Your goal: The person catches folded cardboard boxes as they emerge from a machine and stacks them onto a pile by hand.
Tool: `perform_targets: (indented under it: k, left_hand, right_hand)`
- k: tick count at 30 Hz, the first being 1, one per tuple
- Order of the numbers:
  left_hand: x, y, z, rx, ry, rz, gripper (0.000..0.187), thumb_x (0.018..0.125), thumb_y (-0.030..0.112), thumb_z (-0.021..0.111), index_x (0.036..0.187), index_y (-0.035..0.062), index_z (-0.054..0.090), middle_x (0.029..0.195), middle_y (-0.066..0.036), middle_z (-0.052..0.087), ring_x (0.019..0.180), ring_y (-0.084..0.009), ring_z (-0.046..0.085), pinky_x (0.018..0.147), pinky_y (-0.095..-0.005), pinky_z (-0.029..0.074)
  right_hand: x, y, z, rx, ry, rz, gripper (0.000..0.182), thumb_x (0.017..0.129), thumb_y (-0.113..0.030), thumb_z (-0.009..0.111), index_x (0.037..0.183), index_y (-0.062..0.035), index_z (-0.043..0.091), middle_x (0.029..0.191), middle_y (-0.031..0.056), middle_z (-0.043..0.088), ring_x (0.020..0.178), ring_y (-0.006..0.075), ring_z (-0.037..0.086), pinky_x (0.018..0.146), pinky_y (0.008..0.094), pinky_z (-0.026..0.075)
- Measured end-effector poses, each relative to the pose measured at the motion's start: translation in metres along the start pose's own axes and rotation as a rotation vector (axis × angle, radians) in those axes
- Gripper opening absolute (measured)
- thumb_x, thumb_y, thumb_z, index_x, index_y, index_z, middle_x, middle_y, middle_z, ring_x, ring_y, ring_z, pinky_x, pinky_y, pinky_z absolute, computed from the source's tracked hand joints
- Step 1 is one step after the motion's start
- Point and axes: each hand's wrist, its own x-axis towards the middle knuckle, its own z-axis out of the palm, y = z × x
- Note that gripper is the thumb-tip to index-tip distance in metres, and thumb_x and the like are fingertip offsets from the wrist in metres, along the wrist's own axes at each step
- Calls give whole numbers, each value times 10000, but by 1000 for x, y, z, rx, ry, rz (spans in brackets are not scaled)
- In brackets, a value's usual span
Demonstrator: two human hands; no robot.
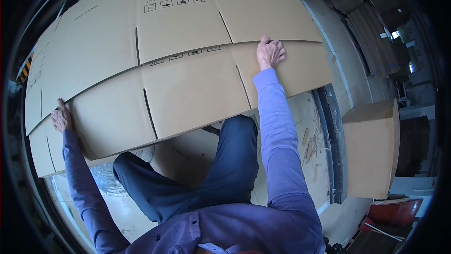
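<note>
Two large flattened cardboard boxes lie overlapping across the head view. The upper flattened cardboard box (183, 28) carries printed handling symbols and dark slots. Its near edge rests on the lower flattened cardboard box (197, 89), whose slotted flaps stick out toward my body. My left hand (61, 116) is closed on the upper box's near edge at the left. Farther right, my right hand (271, 54) has its fingers curled around the same edge. The fingertips of both hands are partly hidden.
My knees (239, 136) are just under the near edge of the cardboard. A dark metal rail (331, 146) runs along the right, with a brown carton (369, 148) beside it. Scraps (308, 150) litter the floor. A red object (394, 216) lies at lower right.
</note>
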Motion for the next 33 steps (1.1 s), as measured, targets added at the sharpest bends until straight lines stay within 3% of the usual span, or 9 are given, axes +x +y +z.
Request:
perform_targets:
  k: [2,8,12,17,21,25,29,33]
  left_hand:
    - [3,-2,9,12,65,13,803,802,667,267,1059,-43,540,1172,-218,474,1125,-319,424,937,-433,304]
    - [-9,14,-14,26,-153,-11,801,829,635,230,1167,-55,457,1182,-213,466,1148,-323,392,959,-418,273]
    - [-2,4,10,38,25,2,781,844,601,232,1208,-68,404,1206,-225,450,1167,-335,378,985,-437,237]
    - [-9,8,-12,-73,-66,-26,738,851,560,285,1192,-85,398,1238,-246,424,1208,-337,345,1006,-447,212]
    - [-3,2,-1,-98,-34,16,705,863,523,294,1212,-85,376,1266,-235,409,1240,-325,314,1025,-434,193]
    - [0,-2,6,-111,7,-4,696,878,495,274,1274,-76,311,1336,-198,343,1282,-313,244,1047,-433,150]
    - [-1,-4,1,-105,-65,24,745,874,539,226,1291,-75,288,1357,-203,306,1301,-302,203,1054,-426,134]
    - [-14,10,-27,-348,-56,-95,871,834,639,162,1301,-88,268,1341,-236,314,1272,-323,259,1055,-394,143]
  right_hand:
    - [0,1,1,-5,-4,5,543,837,-401,322,1076,49,510,1216,142,452,1158,280,348,987,419,208]
    - [-3,-3,-5,-78,-40,37,567,844,-407,305,1134,45,488,1251,137,432,1171,293,343,1000,422,202]
    - [-5,-8,-9,-78,-49,31,584,833,-433,321,1137,33,499,1263,128,435,1170,307,350,996,430,216]
    - [-4,-8,-13,-9,-39,50,612,793,-462,400,1150,28,480,1155,164,513,1117,317,402,969,438,248]
    - [-5,-4,-7,-18,35,3,599,808,-462,379,1236,-49,445,1236,132,478,1164,291,382,990,429,231]
    - [-8,-5,-11,-30,-12,-6,590,837,-450,333,1252,-42,430,1276,110,451,1193,281,360,1000,419,223]
    - [-9,-6,-10,-6,23,-6,578,862,-453,292,1227,-32,448,1255,113,468,1175,282,377,995,421,227]
    - [-8,-11,-20,78,-53,62,576,876,-470,257,1118,-14,514,1161,138,533,1114,304,428,976,436,239]
